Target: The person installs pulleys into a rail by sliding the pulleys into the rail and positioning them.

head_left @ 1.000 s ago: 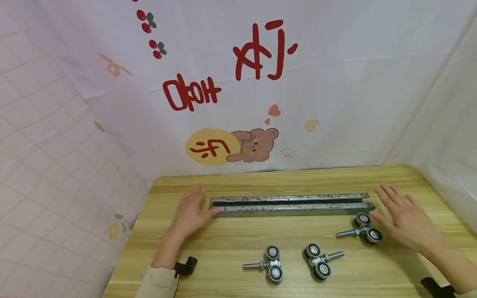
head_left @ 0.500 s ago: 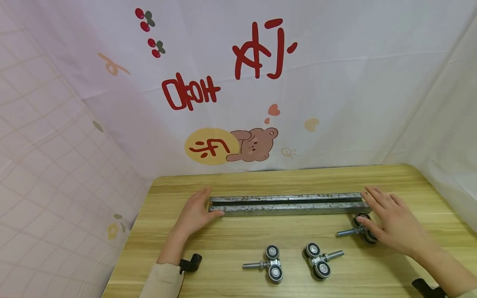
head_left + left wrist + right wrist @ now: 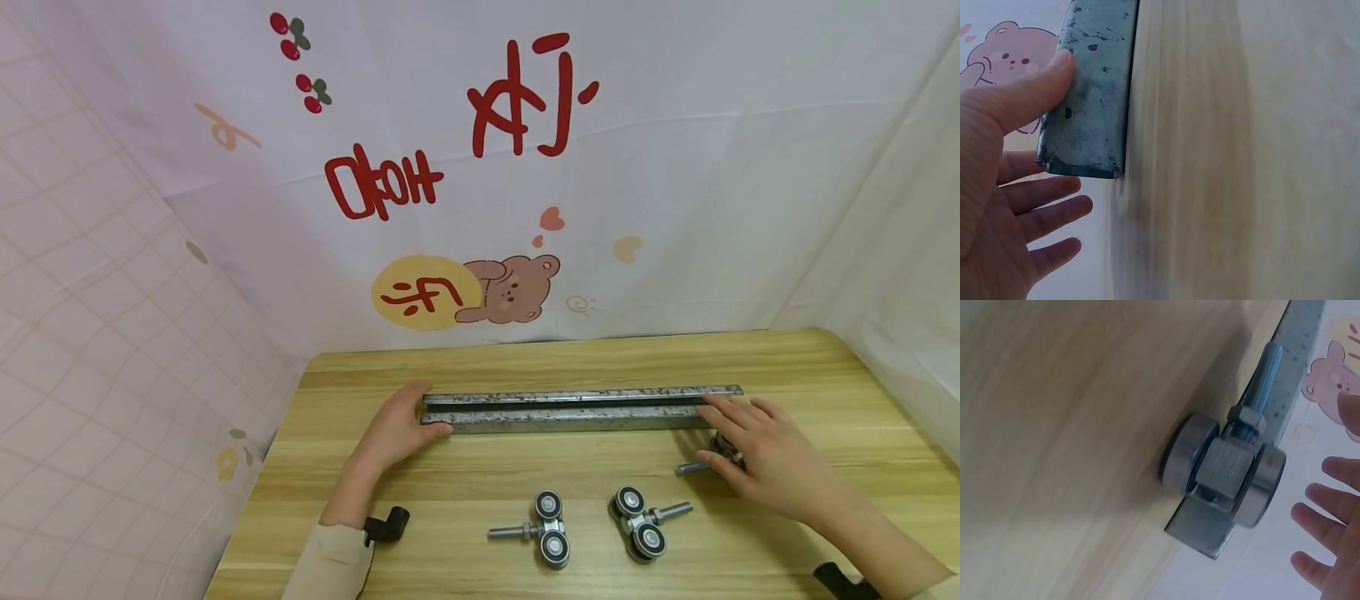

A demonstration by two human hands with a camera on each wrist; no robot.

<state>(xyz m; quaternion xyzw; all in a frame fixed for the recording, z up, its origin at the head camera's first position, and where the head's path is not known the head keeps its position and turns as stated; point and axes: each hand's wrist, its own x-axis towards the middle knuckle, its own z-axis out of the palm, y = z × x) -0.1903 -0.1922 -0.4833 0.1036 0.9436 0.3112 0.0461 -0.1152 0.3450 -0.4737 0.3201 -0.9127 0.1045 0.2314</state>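
A worn steel channel rail [image 3: 555, 420] lies lengthwise near the back of the table, its slot facing up. At its left end my left hand [image 3: 388, 431] holds it, thumb on the front wall and fingers behind; in the left wrist view the thumb [image 3: 1057, 72] presses the rail's scuffed face. My right hand [image 3: 772, 458] hovers over the right end with fingers spread and relaxed, holding nothing. Beneath it sits a trolley roller [image 3: 1225, 465] with wheels and a threaded bolt, partly hidden by that hand in the head view.
Two more trolley rollers lie in front of the rail: one [image 3: 553, 529] with its bolt pointing left, another [image 3: 637, 525] with its bolt pointing right. A white printed cloth [image 3: 675, 183] rises behind the wood-grain table [image 3: 450, 500].
My right hand has moved left and inward, from beside the rail's right end to above it and the roller. The left hand has closed in on the left end. The rail has stayed put.
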